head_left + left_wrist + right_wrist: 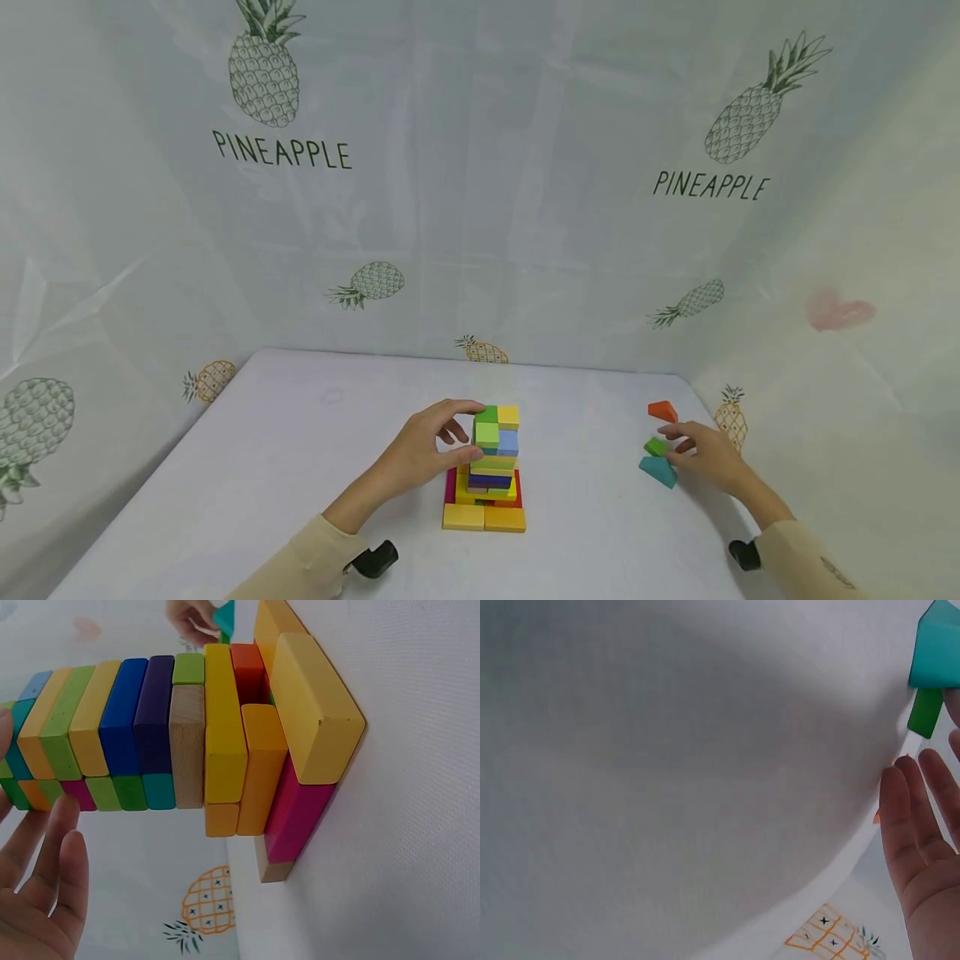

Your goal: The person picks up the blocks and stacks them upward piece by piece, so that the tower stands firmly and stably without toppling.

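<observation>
A tall tower of coloured wooden blocks [492, 463] stands upright at the middle of the table. My left hand [416, 450] is at its upper left side, index finger at the top and thumb near the front; in the left wrist view its relaxed fingers [64, 825] lie along the upper blocks. Over on the right, my right hand [708, 457] reaches with extended fingers beside a small green block [656, 447]. A teal block with slanted sides [658, 472] lies just in front of the green one, and an orange-red block [663, 411] lies behind.
The tower's wide base has two yellow-orange blocks [483, 518] along its front. White table cloth [585, 500] lies between tower and loose blocks. A hanging pineapple-print sheet [480, 208] encloses the table's back and sides.
</observation>
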`<state>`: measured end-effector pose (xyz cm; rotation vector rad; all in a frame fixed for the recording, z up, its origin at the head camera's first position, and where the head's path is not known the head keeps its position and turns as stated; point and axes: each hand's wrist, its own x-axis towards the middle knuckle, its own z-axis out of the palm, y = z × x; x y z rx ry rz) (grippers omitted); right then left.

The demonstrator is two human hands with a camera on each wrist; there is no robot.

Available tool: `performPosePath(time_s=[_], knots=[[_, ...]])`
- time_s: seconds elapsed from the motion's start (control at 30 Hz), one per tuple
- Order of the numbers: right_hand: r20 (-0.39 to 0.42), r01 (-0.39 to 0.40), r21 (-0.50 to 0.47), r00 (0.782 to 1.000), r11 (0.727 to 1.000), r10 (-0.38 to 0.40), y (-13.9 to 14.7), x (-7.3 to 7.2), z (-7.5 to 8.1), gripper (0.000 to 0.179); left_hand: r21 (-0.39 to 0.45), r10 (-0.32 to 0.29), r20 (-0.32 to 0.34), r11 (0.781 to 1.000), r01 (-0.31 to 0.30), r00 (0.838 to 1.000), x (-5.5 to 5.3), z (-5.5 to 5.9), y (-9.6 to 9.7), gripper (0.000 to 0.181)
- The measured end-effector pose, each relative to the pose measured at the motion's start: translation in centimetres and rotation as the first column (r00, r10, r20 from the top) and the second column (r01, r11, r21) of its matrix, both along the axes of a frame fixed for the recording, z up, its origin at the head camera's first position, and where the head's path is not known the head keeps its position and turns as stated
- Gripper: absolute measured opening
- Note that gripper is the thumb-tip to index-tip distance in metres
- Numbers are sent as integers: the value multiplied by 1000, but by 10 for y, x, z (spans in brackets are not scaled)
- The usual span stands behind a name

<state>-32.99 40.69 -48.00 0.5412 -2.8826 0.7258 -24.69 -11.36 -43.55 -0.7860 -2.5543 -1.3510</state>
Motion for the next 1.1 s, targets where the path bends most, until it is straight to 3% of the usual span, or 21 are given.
performPosePath(time_s=[0.23,0.5,0.63,0.77,0.87,0.97,1.1], knots=[[-19,-70,-8,997,998,69,-8,-5,-7,41,5,10,-2,1000,-10,1000,-1,-2,-1,59],[49,-27,29,998,999,26,-14,-10,-8,32,8,2,-2,1000,-2,1000,-1,-2,0,59],[31,-28,42,999,999,27,-17,-9,-2,31,2,4,-6,1000,-4,1000,-1,-2,1,59],[-45,-73,3,996,997,73,-33,-5,12,31,-2,4,-5,1000,-4,1000,-2,-3,1,59],[-130,-167,-42,979,985,160,-55,3,27,31,0,5,-3,1000,-5,1000,-2,-4,1,58],[-206,-288,-85,942,954,266,-82,11,43,32,1,8,-2,1000,-8,1000,-2,-4,0,59],[-256,-371,-121,908,921,332,-118,25,61,35,6,9,1,1000,-9,1000,-1,-3,1,59]])
